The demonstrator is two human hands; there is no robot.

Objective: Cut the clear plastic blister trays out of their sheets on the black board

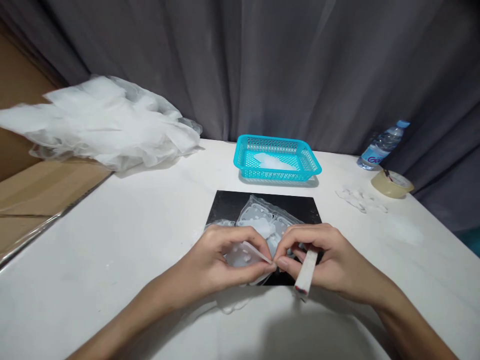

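Fingertips of my left hand are closed in a pinch on the edge of a thin translucent white plastic piece. My right hand pinches at the same spot, its fingertips touching those of the left. A narrow white stick-like tool with a reddish-dark end is also held in the right hand, pointing down toward me; its kind is not clear. Beneath both hands, clear plastic bags with pale, dotted flat pieces and white fluff lie on a black mat. The fingers partly hide them.
A turquoise mesh basket holding some white material stands behind the mat. To the right are a water bottle, a tape roll and white scraps. Left lie a large bag of white sheets and a cardboard box.
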